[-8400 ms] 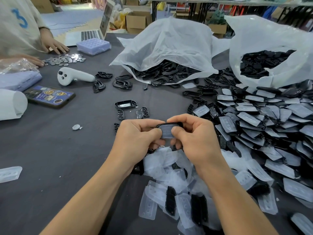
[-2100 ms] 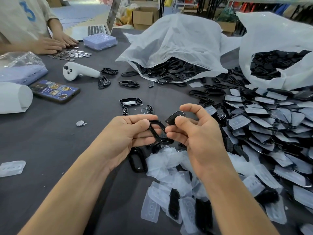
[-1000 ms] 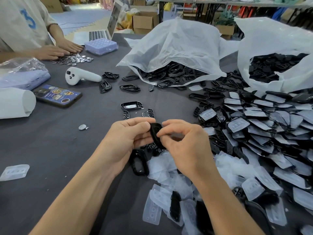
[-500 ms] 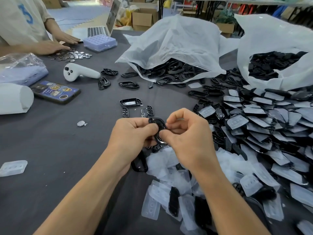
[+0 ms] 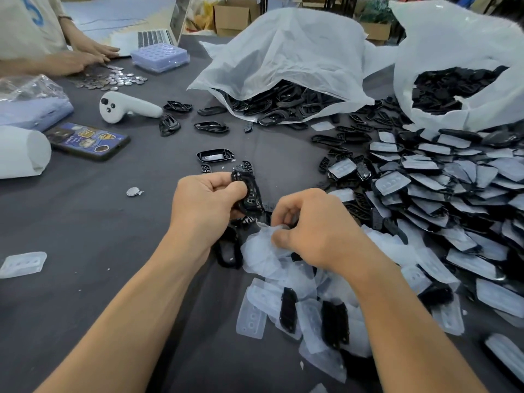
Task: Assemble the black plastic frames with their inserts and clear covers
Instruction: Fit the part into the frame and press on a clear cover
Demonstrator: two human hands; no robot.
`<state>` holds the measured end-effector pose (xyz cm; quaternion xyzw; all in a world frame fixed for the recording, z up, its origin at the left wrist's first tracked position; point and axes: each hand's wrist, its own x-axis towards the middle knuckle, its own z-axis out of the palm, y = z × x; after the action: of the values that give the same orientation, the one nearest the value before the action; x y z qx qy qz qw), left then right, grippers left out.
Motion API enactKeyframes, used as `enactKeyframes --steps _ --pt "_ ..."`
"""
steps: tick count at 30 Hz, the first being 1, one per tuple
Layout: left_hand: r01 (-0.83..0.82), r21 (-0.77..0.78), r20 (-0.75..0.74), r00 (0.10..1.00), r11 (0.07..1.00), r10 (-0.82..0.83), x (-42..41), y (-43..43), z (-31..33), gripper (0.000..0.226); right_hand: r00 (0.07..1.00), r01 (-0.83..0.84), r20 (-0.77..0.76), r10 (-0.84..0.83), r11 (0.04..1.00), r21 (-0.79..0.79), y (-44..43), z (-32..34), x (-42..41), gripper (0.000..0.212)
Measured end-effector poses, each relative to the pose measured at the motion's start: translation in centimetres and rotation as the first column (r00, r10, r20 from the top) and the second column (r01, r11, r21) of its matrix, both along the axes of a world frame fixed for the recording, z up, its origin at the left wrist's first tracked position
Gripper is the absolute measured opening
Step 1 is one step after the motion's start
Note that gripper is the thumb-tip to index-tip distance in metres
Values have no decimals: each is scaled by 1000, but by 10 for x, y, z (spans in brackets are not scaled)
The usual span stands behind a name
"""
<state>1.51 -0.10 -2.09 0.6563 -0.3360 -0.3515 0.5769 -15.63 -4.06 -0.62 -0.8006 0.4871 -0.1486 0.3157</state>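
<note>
My left hand (image 5: 207, 205) grips a black plastic frame (image 5: 251, 194) with an insert in it, held upright above the dark table (image 5: 85, 228). Just to its right, my right hand (image 5: 314, 231) is down on a heap of clear covers (image 5: 263, 251), with thumb and fingers pinching one cover at its edge. More clear covers and black inserts (image 5: 287, 309) lie between my forearms. Another black frame (image 5: 228, 251) lies on the table under my left wrist.
A spread of finished pieces (image 5: 442, 194) fills the right side. Two white bags of black parts (image 5: 286, 66) (image 5: 459, 69) stand at the back. A phone (image 5: 88, 140), a white controller (image 5: 127, 107), loose frames (image 5: 214, 156) and another person's hands over coin cells (image 5: 110, 79) are at left.
My right hand has left the frame and dropped to the heap of clear covers, where it pinches one. My left hand keeps the frame alone.
</note>
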Motion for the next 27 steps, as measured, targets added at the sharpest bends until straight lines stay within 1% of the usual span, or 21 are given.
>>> enactKeyframes --steps 4,6,7,10,12,14,15,16,19,21,24,27 --pt "22 8 -22 1000 1000 -22 2 0 1 25 977 49 204 -65 995 85 -6 1 -3 19" --pt "52 -15 -81 995 999 -54 2 1 4 23 962 73 256 -93 993 88 -9 2 -6 20" --pt "61 -30 -118 991 998 -64 2 2 5 24 961 77 258 -96 993 86 -9 2 -7 19" --pt "55 -51 -171 983 997 -63 2 2 8 28 978 25 204 -44 995 95 -6 3 -5 11" --pt "45 -51 -176 983 998 -53 1 1 8 27 992 -34 124 22 995 92 -1 3 1 15" --pt "40 -50 -169 985 998 -47 2 1 9 27 997 -75 -26 76 997 22 6 0 8 21" --pt "42 -49 -162 985 998 -50 3 1 9 28 995 -80 -65 79 997 -9 8 -1 10 21" --pt "47 -47 -157 986 998 -54 4 1 8 28 995 -74 -66 72 997 -23 9 -1 12 20" --pt "52 -39 -158 986 998 -57 4 1 7 28 998 -33 58 34 999 -18 7 -2 10 19" --pt "55 -38 -161 985 998 -61 3 2 7 27 979 20 202 -27 999 36 2 -3 7 22" --pt "61 -39 -172 983 997 -67 3 2 7 26 908 74 399 -126 987 143 -3 -3 4 17" --pt "75 -40 -168 983 996 -80 3 1 7 30 843 104 504 -189 976 194 -7 -4 1 12"
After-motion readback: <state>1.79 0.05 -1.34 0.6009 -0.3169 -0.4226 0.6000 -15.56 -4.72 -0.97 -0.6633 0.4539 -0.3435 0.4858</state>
